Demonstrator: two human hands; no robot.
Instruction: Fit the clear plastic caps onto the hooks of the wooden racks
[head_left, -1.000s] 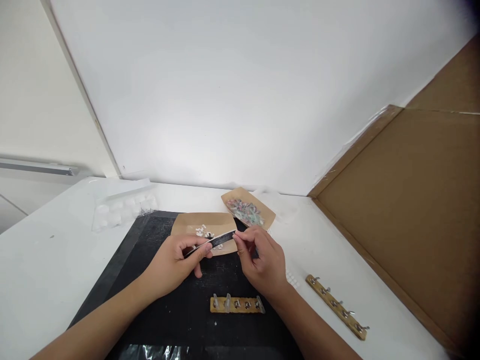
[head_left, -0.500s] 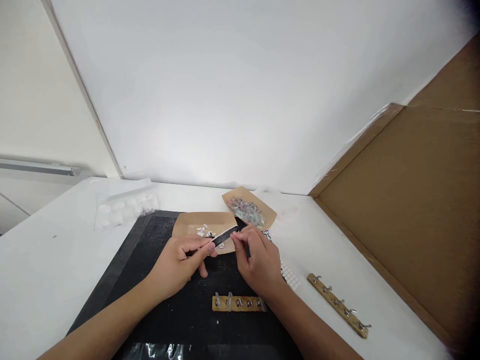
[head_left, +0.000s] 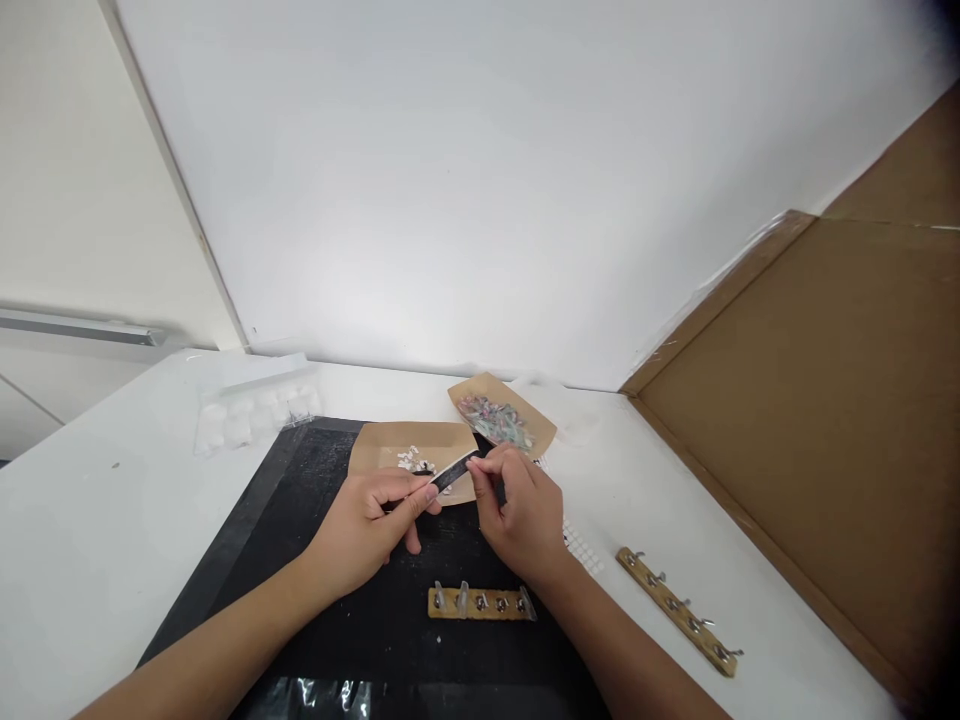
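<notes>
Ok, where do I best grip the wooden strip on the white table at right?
Probably pinch the wooden strip mid-length by its two long edges, coming from above: it is long and narrow, and its metal clips are spaced along the top, with bare wood showing between them.

Dull black strip (head_left: 451, 473), matt brown paper tray (head_left: 375, 445), wooden bar (head_left: 470, 614) with shiny metal fittings (head_left: 501, 605), clear plastic case (head_left: 259, 411).
</notes>
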